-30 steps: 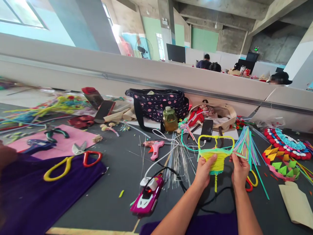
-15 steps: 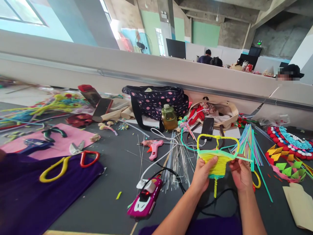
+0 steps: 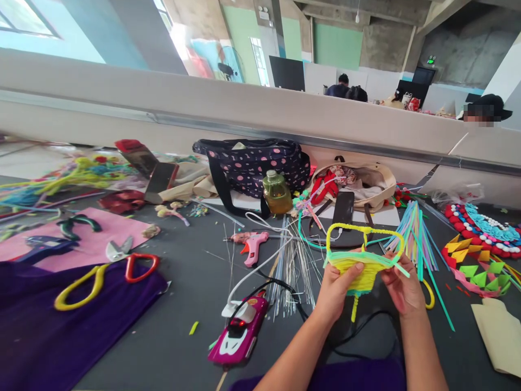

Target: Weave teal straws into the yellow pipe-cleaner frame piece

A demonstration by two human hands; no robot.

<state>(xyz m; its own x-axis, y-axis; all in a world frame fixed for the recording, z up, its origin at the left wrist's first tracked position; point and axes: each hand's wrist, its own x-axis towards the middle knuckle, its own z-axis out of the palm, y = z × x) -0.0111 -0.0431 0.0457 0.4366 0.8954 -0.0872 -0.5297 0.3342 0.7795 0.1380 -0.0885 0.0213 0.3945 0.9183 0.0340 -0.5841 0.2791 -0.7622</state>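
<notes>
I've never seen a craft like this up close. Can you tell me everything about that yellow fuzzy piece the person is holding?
The yellow woven piece looks made of fuzzy pipe-cleaner strands: yellow wrapping packed into a tapering body, edged in mint green, with two open yellow loops rising on top and a thin yellow stem hanging below. It is held upright above the dark table, clear of it. The left hand grips its left side with the thumb across the front; the right hand pinches its right edge.

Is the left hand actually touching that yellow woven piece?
Touching. The head view shows the left hand gripping the yellow woven piece, thumb pressed across its front; the right hand holds its other side.
</notes>
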